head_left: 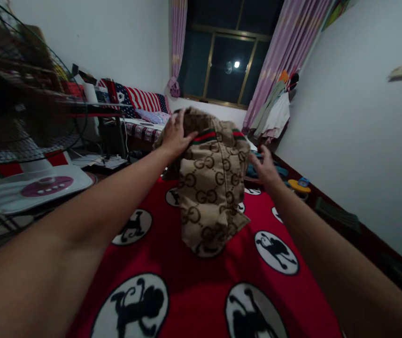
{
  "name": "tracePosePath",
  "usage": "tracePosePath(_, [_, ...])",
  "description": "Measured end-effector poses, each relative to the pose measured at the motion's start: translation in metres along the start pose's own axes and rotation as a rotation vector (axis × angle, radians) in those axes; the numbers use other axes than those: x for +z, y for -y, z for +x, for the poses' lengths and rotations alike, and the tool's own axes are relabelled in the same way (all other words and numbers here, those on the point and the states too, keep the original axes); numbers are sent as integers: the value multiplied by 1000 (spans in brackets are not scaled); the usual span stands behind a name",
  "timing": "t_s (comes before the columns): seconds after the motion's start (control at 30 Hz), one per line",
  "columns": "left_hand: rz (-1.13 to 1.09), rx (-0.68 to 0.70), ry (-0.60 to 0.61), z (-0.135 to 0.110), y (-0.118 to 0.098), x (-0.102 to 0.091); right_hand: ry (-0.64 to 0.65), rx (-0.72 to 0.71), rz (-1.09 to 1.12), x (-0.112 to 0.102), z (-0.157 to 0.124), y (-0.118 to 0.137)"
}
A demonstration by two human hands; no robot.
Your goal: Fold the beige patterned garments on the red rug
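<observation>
A beige garment (pixel 210 188) printed with brown interlocking letters and a red-green band lies lengthwise on a red bedcover (pixel 187 281) with black-and-white round figures. My left hand (pixel 175 134) rests on the garment's far left top edge, fingers laid over the cloth. My right hand (pixel 265 166) hovers at the garment's right side, fingers spread, holding nothing.
A standing fan (pixel 28 122) and its white base (pixel 42 188) are close on the left. A second bed with a striped cover (pixel 144 105) stands behind. Clothes (pixel 274 115) hang by pink curtains at the dark window. A white wall runs along the right.
</observation>
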State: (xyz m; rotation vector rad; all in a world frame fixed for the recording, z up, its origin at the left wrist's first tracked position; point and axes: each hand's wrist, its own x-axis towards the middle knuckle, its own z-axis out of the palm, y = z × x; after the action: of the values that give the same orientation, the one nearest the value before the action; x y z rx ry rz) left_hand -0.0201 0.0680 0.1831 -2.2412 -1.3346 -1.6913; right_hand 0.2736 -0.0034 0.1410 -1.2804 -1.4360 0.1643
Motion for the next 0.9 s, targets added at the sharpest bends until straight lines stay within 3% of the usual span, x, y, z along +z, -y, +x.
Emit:
tracePosePath(0.07, [73,-291,145,-25,21,14,150,222,21,21,-24,-30])
tracePosePath(0.1, [71,-359,257,-45,28,22,231,260,56,32,-43,-43])
tracePosePath(0.2, [-24,-327,521,-115,35,44,356,201,78,60,-97,-67])
tracePosePath(0.27, [-25,-301,569,-153,30,55,321,121,-30,71,-118,-68])
tracePosePath(0.33, [-13,-248,552,-177,21,59,254,86,-131,76,-123,-58])
tracePosePath(0.47, [-110,-151,458,-178,0,43,178,197,39,59,-111,-20])
tracePosePath(0.6, [-294,-111,254,-159,-9,10,-96,162,161,10,-108,-4])
tracePosePath(0.67, [-263,-87,167,-155,-3,0,-203,85,19,-15,-113,-21])
tracePosePath(0.73, [-191,-70,150,-157,11,0,-197,90,-187,-32,-120,-53])
tracePosePath(0.83, [-79,-63,213,-170,35,19,-74,197,-369,-43,-131,-104])
tracePosePath(0.9, [-37,-78,279,-180,49,36,-42,190,-401,-43,-137,-124])
